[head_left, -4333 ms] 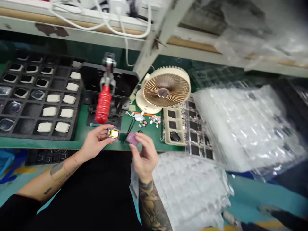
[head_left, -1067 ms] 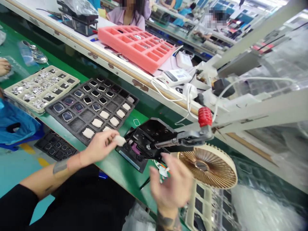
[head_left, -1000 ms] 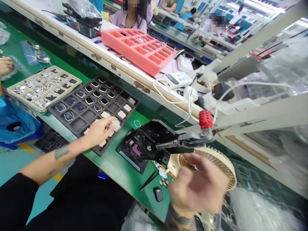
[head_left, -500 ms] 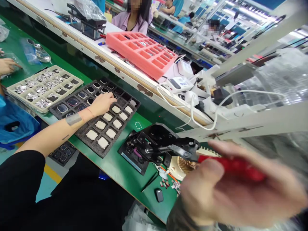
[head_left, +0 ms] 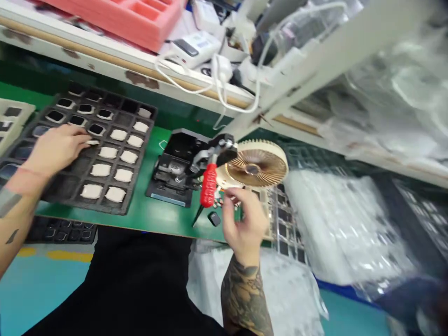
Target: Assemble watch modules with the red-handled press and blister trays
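My left hand [head_left: 59, 151] reaches over the dark foam tray [head_left: 121, 205]. Its fingertips pinch the edge of a pale, thin watch-face-shaped piece [head_left: 92, 142]. Similar pale pieces [head_left: 108, 152] fill the tray's right columns, and black-faced ones [head_left: 77, 121] sit at the left. My right hand [head_left: 245, 219] hovers loosely curled, thumb and fingers apart, just right of the red handle [head_left: 209, 186] and not touching it. That handle belongs to a toggle clamp on a black press fixture [head_left: 171, 172] and points down toward me. Small scattered pieces are partly hidden behind my right hand.
A round beige fan [head_left: 257, 163] lies behind the clamp. Black tweezers [head_left: 198, 217] and a small black case [head_left: 213, 219] lie near the bench edge. Plastic-wrapped stacks [head_left: 343, 224] stand right. A shelf with a pink foam tray [head_left: 154, 28] and white cables runs along the back.
My right hand has let go of the red handle, which now points downward. My left hand has lifted a pale piece's edge. The view has swung right and down.
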`<action>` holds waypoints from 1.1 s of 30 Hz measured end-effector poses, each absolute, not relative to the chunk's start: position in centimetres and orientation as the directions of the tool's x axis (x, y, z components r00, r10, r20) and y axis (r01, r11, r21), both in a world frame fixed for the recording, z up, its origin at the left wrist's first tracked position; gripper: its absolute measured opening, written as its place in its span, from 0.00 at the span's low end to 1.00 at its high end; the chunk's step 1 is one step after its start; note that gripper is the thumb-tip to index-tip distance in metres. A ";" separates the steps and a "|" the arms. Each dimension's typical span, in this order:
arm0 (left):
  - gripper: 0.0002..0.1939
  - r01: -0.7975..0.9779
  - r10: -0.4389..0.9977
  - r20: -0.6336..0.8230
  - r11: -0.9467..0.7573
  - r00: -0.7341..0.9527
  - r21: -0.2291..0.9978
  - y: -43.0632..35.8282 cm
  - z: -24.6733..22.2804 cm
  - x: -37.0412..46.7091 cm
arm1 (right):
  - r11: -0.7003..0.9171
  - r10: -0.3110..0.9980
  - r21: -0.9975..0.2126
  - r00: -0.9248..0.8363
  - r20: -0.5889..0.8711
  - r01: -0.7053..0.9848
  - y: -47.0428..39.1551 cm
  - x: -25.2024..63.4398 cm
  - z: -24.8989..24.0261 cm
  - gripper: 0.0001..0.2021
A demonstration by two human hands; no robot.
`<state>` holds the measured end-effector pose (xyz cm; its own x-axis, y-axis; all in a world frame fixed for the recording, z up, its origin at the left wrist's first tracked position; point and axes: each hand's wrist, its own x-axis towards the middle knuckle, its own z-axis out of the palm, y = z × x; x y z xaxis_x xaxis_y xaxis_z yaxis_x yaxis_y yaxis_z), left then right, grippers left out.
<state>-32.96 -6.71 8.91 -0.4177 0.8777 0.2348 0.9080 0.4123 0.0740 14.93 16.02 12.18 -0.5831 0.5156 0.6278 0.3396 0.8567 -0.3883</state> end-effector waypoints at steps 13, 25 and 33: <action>0.22 -0.043 0.872 -0.048 0.031 -0.487 0.999 -2.4 4.3 -3.0 | 0.945 0.271 -0.269 -0.909 0.316 0.188 14.6 19.8 4.9 0.15; 0.30 -0.197 0.859 -0.261 0.191 -0.441 0.962 0.0 2.6 -1.2 | 0.493 0.848 -0.847 -0.324 0.418 0.198 9.5 17.4 2.3 0.07; 0.23 -0.097 0.897 -0.158 0.129 -0.413 0.987 -0.9 1.1 -1.1 | 0.388 0.844 -0.918 -0.366 0.391 -0.087 8.1 14.3 2.8 0.08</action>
<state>-1.08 -0.86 1.12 -0.4125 0.8971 -0.1581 -0.0969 0.1294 0.9869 14.26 8.13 2.77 -0.3665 0.8440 0.3915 -0.0871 0.3878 -0.9176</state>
